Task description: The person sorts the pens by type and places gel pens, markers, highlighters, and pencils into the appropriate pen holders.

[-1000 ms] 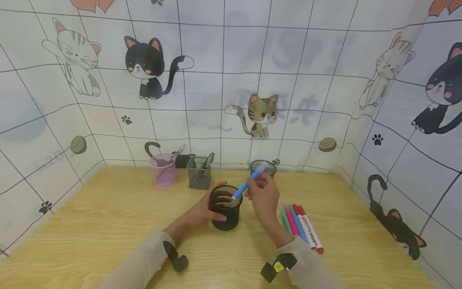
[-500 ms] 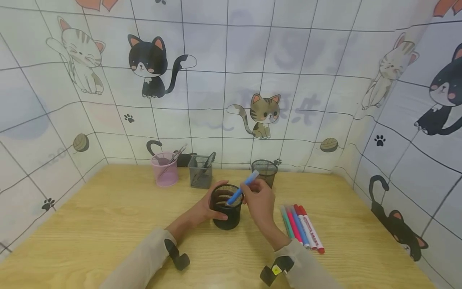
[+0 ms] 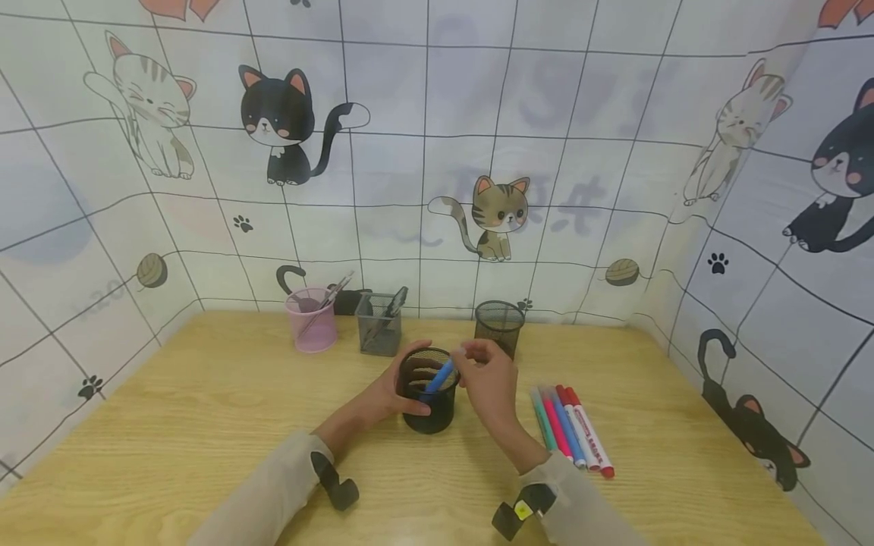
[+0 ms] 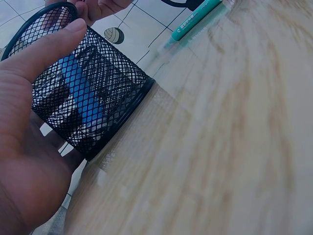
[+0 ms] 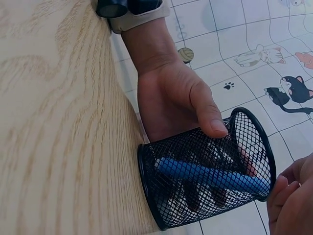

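Note:
A round black mesh pen cup [image 3: 429, 417] stands upright on the table, and my left hand [image 3: 384, 396] grips it from the left side. Its thumb crosses the front of the mesh in the left wrist view. Inside the cup leans a blue marker [image 3: 439, 377], its lower end near the bottom in the right wrist view [image 5: 205, 176]. My right hand [image 3: 493, 379] pinches the marker's upper end at the cup's right rim. The fingertips partly cover that end.
Several markers [image 3: 589, 436] lie side by side to the right. Along the back stand a pink cup [image 3: 314, 332] and a grey square holder [image 3: 380, 340], both with utensils, and another black mesh cup [image 3: 497, 326]. A cat-patterned wall covering [image 3: 382, 227] surrounds the table.
My right hand has moved left and lowered the blue marker from above the rim into the mesh pen cup. The left hand keeps its hold on the cup.

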